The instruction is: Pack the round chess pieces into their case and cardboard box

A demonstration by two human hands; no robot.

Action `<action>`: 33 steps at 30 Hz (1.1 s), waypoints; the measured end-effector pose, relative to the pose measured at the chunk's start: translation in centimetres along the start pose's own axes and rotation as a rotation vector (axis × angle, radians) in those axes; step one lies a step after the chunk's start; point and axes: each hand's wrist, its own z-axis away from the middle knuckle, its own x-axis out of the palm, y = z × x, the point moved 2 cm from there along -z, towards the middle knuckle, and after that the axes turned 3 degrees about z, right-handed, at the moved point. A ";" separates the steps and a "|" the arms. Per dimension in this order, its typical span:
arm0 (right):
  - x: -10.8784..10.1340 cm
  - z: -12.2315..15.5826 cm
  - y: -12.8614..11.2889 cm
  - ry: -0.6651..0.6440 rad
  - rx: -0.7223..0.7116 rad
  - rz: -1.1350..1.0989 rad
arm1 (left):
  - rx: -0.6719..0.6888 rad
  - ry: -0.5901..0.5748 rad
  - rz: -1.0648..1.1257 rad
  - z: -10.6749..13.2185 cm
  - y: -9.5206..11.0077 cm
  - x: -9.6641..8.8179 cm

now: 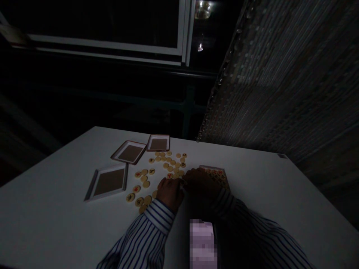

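Note:
Round wooden xiangqi pieces [146,184] lie scattered over the white table, some showing red or black characters and others blank side up. My left hand [169,192] rests among the near pieces with its fingers curled; whatever is under them is hidden. Close beside it, my right hand [200,181] has its fingertips drawn together around what looks like a piece [183,182], mostly covered in the dim light. Partly behind the right hand and wrist is an open box [226,172] with rows of pieces, red and black characters facing up.
Three shallow square trays or lids [125,178] [115,154] [158,135] lie at the left and back of the white table [61,179]. A phone-like pixelated screen [203,244] is at the near edge. A bead curtain [266,82] hangs behind the right side.

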 end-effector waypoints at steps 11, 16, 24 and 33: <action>0.0 0.0 -0.4 0.028 -0.021 0.030 | 0.033 0.054 0.011 0.0 0.0 0.2; -0.3 0.4 0.2 0.030 -0.010 -0.010 | 0.022 0.091 0.065 0.0 -0.3 0.2; -2.0 2.3 1.0 0.145 -0.007 -0.030 | -0.003 0.154 0.409 0.4 -0.1 -0.2; -2.6 3.6 1.8 0.093 0.016 -0.059 | -0.056 0.119 0.583 1.1 2.2 0.6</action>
